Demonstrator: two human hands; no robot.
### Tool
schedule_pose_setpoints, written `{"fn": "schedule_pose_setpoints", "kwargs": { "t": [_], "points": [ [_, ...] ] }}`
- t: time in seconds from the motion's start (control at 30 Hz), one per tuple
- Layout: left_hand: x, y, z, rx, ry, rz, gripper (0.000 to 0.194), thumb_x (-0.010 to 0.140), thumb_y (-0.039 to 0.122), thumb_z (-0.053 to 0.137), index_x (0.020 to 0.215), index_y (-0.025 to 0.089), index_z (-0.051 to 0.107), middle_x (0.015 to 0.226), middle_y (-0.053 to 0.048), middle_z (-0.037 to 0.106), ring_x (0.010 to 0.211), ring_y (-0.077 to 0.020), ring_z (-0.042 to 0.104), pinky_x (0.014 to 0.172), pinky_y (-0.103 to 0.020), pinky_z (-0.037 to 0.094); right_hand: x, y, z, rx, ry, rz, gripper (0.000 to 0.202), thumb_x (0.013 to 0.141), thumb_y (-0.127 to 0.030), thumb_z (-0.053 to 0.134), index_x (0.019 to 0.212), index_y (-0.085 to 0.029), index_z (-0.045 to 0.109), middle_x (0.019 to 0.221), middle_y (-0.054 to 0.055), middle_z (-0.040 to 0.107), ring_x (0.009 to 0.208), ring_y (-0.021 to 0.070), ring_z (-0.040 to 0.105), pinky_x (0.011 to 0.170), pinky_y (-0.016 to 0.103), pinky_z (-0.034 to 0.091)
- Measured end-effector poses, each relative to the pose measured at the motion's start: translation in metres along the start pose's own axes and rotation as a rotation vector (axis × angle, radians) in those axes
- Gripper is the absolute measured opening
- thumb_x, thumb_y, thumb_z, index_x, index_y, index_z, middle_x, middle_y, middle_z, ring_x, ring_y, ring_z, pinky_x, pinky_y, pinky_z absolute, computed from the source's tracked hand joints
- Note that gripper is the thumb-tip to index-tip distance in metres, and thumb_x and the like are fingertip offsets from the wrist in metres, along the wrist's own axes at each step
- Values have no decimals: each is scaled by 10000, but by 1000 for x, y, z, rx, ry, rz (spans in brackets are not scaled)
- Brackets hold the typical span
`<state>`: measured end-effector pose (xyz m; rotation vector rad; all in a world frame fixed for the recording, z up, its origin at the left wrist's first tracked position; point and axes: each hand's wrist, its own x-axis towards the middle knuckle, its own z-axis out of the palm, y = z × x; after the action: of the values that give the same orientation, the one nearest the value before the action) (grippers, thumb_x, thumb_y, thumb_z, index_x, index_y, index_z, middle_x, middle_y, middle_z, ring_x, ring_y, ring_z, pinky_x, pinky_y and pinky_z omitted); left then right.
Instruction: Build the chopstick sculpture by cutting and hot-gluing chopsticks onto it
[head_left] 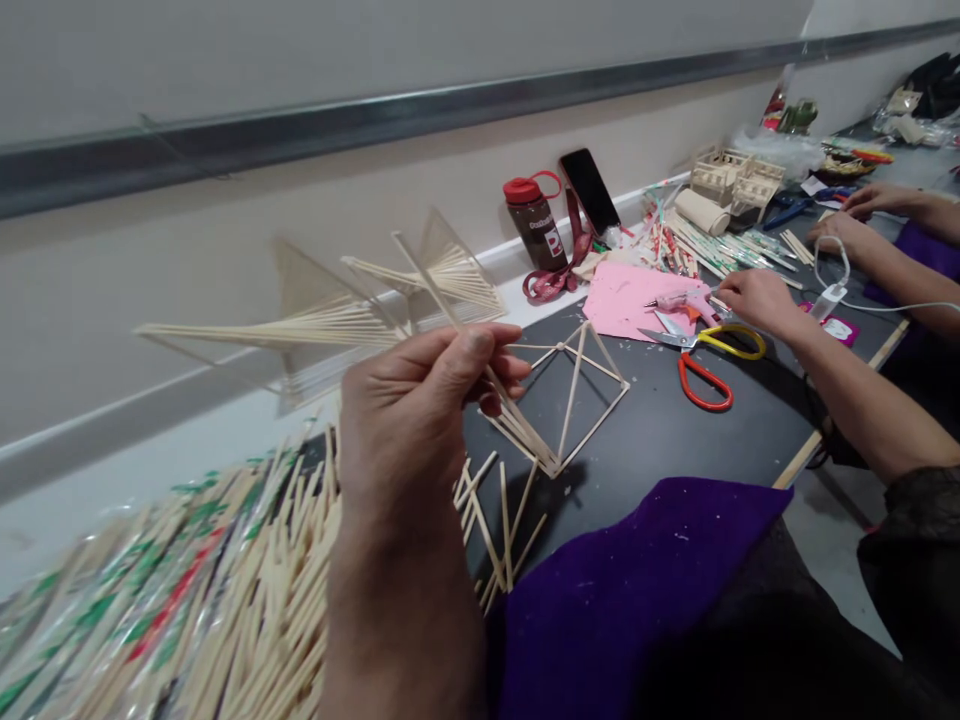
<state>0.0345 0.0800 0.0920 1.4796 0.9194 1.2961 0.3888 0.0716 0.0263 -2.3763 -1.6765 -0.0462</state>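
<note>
My left hand is closed in the middle of the view, a thin wooden stick pinched between thumb and fingers. That stick slants down toward the near corner of a small frame of joined sticks on the dark table. Whether its end touches the corner is unclear. Farther right, my right hand has its fingers closed at the rear end of a pink glue gun. The glue gun lies over a pink sheet, beside scissors with one red and one yellow handle.
Fanned stick structures stand behind my left hand. Loose sticks and wrapped bundles fill the lower left. A bottle and phone stand by the wall. Purple cloth covers the near edge. Another person's hands work at right.
</note>
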Motion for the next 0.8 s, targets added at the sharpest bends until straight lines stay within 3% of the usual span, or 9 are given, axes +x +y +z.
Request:
{"fn": "schedule_pose_setpoints", "kwargs": {
  "t": [0.23,0.47,0.7,0.8],
  "points": [
    [2,-3,2,22,-5,4,97,765,275,713,732,225,790,571,7,697,443,-73,578,393,-175,392,14,16,12,223,-287,94,250,814,-268,585,859,-127,788,772,72,722,665,148,597,569,244,383],
    [1,0,1,25,33,2,107,762,292,714,727,222,789,568,5,694,447,-73,582,398,-170,391,19,18,23,435,-343,179,186,768,-263,635,757,-106,735,572,11,592,516,96,477,518,234,366],
    [3,-3,-4,11,31,7,104,755,281,712,740,211,789,570,-12,692,451,-82,581,392,-180,383,25,22,32,451,-380,204,211,771,-310,665,655,-134,674,520,18,568,482,110,492,479,240,356],
    [4,-3,-5,17,28,4,110,750,292,716,734,207,783,567,-16,693,448,-88,578,388,-189,382,30,18,35,444,-352,207,214,678,-326,746,579,-153,668,484,7,561,514,127,522,497,244,357]
  ]
}}
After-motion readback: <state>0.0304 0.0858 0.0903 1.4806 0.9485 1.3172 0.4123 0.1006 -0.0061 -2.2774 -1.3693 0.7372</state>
